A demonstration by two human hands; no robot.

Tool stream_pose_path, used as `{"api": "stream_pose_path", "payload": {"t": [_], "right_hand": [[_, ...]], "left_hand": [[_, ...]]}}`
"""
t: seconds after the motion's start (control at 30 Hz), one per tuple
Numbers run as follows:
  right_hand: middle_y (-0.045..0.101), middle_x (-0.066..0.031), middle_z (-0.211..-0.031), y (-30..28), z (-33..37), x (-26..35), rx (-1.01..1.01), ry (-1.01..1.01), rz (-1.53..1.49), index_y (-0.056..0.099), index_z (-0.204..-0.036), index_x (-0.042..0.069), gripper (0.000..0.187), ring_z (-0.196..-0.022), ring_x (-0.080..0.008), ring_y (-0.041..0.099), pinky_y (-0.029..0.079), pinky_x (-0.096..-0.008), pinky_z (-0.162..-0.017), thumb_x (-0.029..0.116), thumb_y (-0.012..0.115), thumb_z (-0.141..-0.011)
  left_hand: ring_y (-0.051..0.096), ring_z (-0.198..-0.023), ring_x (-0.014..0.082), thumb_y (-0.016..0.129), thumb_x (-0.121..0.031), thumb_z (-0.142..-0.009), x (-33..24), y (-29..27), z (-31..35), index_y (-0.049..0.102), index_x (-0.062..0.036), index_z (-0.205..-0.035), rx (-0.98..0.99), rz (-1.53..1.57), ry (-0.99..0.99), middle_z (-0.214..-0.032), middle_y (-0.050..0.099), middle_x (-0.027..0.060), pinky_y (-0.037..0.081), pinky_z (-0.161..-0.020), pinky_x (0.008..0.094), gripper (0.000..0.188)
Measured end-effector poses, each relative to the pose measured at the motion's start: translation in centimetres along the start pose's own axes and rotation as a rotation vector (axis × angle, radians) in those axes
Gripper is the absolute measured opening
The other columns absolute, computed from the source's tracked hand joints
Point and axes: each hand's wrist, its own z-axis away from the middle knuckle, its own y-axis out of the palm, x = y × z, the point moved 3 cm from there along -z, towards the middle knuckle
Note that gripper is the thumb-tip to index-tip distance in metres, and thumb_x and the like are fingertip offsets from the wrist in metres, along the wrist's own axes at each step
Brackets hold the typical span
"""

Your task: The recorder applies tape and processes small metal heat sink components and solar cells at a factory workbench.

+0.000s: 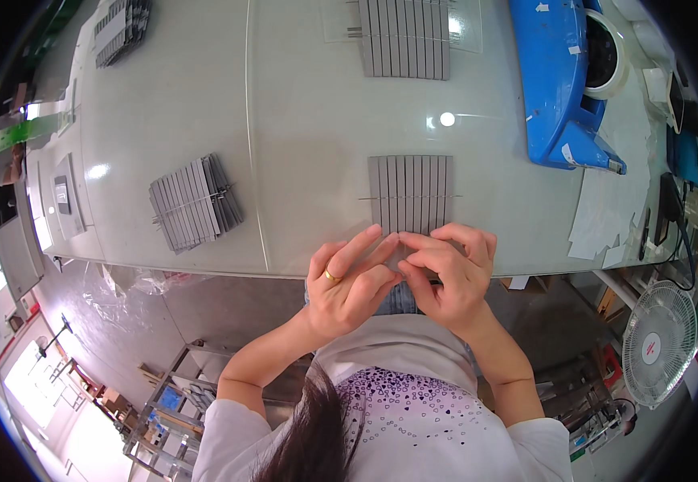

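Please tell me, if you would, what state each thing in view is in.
Left hand: fingers bent, grip unclear
Right hand: fingers bent, grip unclear
Near grey strips: flat, side by side
Far grey strips: side by side, cut off by the picture's edge
Nearer left stack: askew, layers fanned
Farther left stack: layers uneven
Blue tape dispenser: loaded with a roll
Fan: running or off, cannot tell

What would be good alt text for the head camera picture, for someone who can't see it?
A person's left hand and right hand are close together, fingertips nearly meeting, at the near end of a panel of grey strips on a pale table. A stack of similar strips lies to the left; a blue tape dispenser stands at upper right.
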Motion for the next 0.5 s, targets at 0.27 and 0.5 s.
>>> {"api": "stream_pose_path", "payload": {"t": [0.27, 0.5], "right_hand": [[0.074, 0.0025, -0.097, -0.54, 0.19, 0.06, -0.005, -0.006, -0.020, 0.061, -0.086, 0.014, 0.021, -0.088, -0.0205, 0.058, 0.037, -0.0334, -0.080, 0.012, 0.078, -0.074], [0.072, 0.0066, -0.093, -0.19, 0.23, -0.13, -0.041, 0.020, 0.015, 0.062, -0.082, 0.016, 0.017, -0.083, -0.0163, 0.057, 0.035, -0.0322, -0.078, 0.018, 0.077, -0.076]], "left_hand": [[0.059, -0.121, 0.0200, 0.075, -0.018, -0.083, -0.39, -0.19, -0.22, 0.052, -0.0135, -0.087, -0.002, -0.013, 0.030, -0.103, 0.074, 0.0036, 0.040, -0.088, 0.0330, 0.025], [0.058, -0.122, 0.0200, 0.074, -0.020, -0.084, -0.18, 0.20, -0.24, 0.052, -0.0131, -0.088, 0.020, -0.030, 0.054, -0.105, 0.074, 0.0040, 0.040, -0.089, 0.0329, 0.024]]}}
